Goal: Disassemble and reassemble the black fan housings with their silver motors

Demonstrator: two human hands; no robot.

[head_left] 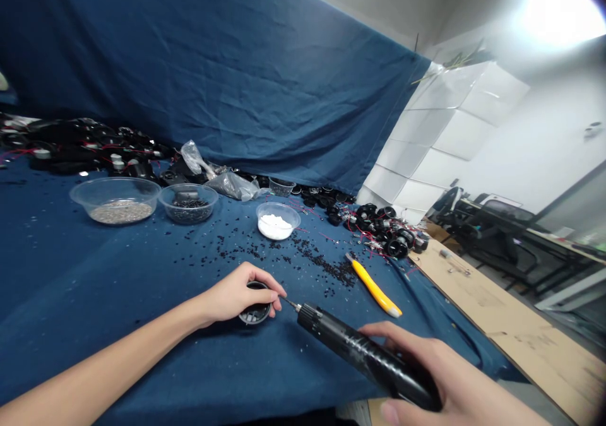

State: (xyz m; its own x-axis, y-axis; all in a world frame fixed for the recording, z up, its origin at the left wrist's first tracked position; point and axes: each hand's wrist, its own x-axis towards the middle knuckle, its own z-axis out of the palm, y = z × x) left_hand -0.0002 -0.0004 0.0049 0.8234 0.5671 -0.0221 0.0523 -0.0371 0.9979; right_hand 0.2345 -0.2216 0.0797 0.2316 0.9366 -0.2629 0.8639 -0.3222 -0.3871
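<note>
My left hand (243, 296) is closed around a round black plastic housing (254, 313), whose open side shows a grid-like inside. In my right hand (426, 356) lies a black electric screwdriver (355, 344), gripped along its body and tilted toward the left. Its thin bit (290, 302) reaches the fingertips of my left hand; whether a screw sits at the tip is hidden by them. A yellow utility knife (376, 287) rests on the blue cloth (142, 281) beyond the screwdriver. Small black pieces (326, 265) are scattered on the cloth past my left hand.
Clear bowls hold silvery bits (120, 212), black screw-like parts (189, 210) and white pieces (274, 226). Black parts with red wires (379, 227) are heaped at the back right, more (85, 145) at the back left. A plastic bag (234, 185) lies between. Blue fabric (213, 66) hangs behind.
</note>
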